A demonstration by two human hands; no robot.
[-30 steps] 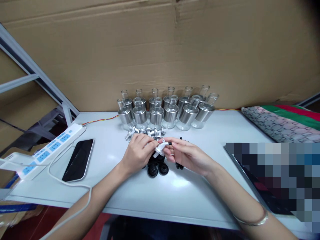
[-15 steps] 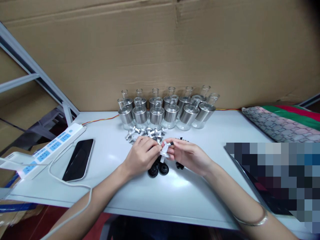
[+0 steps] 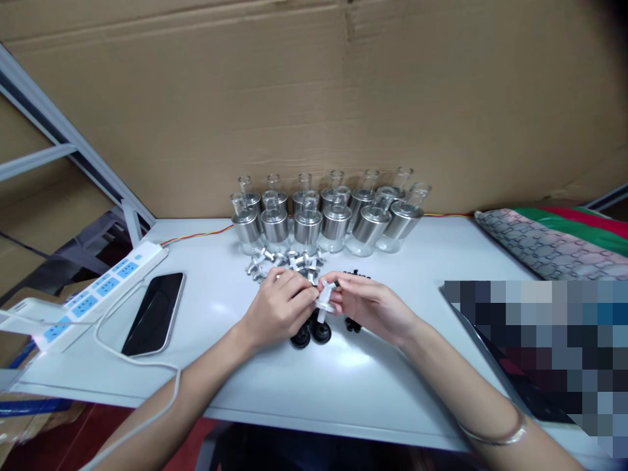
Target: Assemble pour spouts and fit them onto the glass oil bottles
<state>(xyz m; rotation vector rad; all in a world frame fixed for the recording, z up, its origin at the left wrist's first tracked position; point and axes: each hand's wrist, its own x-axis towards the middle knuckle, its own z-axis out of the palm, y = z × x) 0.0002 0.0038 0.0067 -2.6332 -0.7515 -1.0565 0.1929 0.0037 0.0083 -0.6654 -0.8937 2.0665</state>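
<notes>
Between my two hands, over the middle of the table, is a silvery-white pourer spout [image 3: 325, 299] with its narrow stem pointing down. My left hand [image 3: 280, 304] is closed, thumb and fingertips pinched at the spout's left side. From the right, the curled fingers of my right hand [image 3: 375, 304] grip the same spout, close to a small black tip [image 3: 336, 284] on it. Black round caps [image 3: 321, 332] lie just beneath, partly covered by my left hand. Behind it is a pile of similar silvery spouts [image 3: 297, 260]. Small black pieces [image 3: 352, 324] lie by my right hand, partly hidden.
Two rows of glass bottles with metal sleeves [image 3: 336, 226] stand at the back, before a cardboard wall [image 3: 314, 98]. At left are a phone [image 3: 154, 314], a power strip [image 3: 105, 288] and a white cable [image 3: 169, 363] crossing my forearm. A patterned cushion [image 3: 544, 245] lies at right.
The spout has shifted very slightly downward and to the right between my fingers. Both hands stay almost where they were, still holding it.
</notes>
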